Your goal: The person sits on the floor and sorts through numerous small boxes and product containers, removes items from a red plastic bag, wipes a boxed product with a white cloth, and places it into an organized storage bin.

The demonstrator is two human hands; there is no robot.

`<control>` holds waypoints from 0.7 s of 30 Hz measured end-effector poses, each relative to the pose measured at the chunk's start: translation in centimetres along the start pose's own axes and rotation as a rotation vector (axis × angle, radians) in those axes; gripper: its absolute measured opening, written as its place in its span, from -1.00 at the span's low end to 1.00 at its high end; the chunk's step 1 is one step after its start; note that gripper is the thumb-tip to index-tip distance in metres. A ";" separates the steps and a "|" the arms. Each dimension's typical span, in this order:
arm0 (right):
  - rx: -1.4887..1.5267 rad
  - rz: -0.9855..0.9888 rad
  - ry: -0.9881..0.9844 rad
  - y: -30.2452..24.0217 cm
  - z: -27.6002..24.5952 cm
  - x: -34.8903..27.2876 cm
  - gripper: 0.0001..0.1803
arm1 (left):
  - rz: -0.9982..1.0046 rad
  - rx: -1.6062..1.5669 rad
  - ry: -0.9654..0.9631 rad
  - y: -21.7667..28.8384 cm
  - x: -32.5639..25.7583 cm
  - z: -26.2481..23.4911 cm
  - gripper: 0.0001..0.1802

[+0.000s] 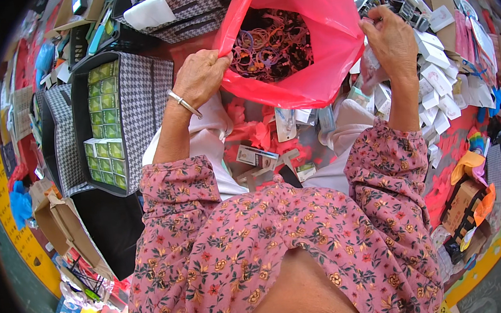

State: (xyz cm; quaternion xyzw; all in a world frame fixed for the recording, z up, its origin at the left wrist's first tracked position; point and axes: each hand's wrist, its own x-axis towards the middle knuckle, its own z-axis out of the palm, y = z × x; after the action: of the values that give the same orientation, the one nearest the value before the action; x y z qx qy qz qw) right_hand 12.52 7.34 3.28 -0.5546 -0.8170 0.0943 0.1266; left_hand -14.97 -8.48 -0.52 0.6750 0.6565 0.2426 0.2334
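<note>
Red bag (306, 42) above red floor (459, 130) crowded with boxes (436, 78).

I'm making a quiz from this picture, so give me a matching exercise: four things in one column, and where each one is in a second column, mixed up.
Things:
1. red bag
2. hair ties
3. green boxes
4. bangle

Places:
A. on the left wrist
B. in the checked bin on the left
C. held open by left hand and right hand
D. inside the bag

Pairs: 1-C, 2-D, 3-B, 4-A
</note>
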 end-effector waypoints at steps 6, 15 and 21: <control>0.252 -0.321 -0.388 -6.7 3.6 -0.9 -0.81 | -0.113 -0.111 -0.135 0.8 0.5 -0.2 -0.65; 0.024 -0.332 -0.436 -7.2 17.9 2.4 -0.30 | -0.477 -0.387 -0.256 1.7 0.2 -0.9 -0.60; 0.180 -0.375 -0.911 -8.2 18.9 -0.4 -0.48 | -0.579 -0.583 -0.110 0.8 0.6 -0.3 -0.64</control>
State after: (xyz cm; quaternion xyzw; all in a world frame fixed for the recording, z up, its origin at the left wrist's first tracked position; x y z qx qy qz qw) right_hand -0.42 3.74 -12.30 -0.2877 -0.8634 0.3729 -0.1810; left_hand -14.52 -7.95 0.29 0.3802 0.7097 0.3062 0.5080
